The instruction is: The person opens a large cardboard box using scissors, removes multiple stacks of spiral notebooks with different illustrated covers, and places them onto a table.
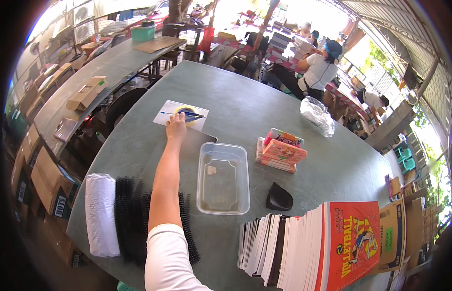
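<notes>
My left hand (176, 127) is stretched far out over the green table (245, 106), its arm coming up from the lower edge. It rests at the near edge of a white sheet (168, 112) printed in blue and yellow. A blue pen (183, 114) lies across that sheet just beyond the fingers. Whether the fingers grip the sheet is unclear. A grey board (199, 139) lies right of the wrist. A clear plastic tray (223, 178) stands to the right of the forearm. My right hand is out of the picture.
Black binding combs (131, 218) and a white roll (100, 213) lie at the near left. Books with an orange cover (352, 245), a black object (278, 197), pink booklets (282, 150) and a plastic bag (317, 115) are on the right. A person (319, 70) works beyond.
</notes>
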`<state>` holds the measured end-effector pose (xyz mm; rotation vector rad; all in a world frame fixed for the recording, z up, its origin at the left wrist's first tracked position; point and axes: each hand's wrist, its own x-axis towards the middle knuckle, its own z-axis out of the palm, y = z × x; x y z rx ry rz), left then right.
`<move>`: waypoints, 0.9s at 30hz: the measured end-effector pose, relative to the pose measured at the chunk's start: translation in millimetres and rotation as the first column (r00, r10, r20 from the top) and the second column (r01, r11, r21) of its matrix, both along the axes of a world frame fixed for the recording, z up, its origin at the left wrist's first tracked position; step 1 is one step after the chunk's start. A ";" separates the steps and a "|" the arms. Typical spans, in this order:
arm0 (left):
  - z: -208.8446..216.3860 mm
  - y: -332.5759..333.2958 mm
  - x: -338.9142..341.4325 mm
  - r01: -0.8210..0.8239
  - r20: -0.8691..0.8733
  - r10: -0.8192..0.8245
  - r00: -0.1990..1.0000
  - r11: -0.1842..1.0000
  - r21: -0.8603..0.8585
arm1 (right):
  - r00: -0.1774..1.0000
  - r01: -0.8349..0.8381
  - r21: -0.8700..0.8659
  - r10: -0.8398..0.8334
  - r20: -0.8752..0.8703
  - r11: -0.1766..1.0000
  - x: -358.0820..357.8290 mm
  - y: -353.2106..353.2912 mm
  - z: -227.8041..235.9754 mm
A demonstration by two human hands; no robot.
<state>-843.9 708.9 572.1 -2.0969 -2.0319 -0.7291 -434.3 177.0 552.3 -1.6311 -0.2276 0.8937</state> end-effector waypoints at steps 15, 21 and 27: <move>31.6 15.5 5.7 0.298 0.028 -0.326 0.945 0.893 0.337 | 0.998 -0.028 0.059 0.032 -0.059 0.998 -4.2 8.8 25.9; 254.8 -165.7 79.1 0.503 0.292 -0.693 0.659 0.694 0.515 | 0.988 -0.068 0.157 0.088 -0.125 0.985 -9.2 38.8 48.4; 362.0 -372.6 119.0 0.820 0.172 -0.910 0.378 0.415 0.395 | 0.964 -0.093 0.237 0.147 -0.222 0.967 -43.0 25.8 74.4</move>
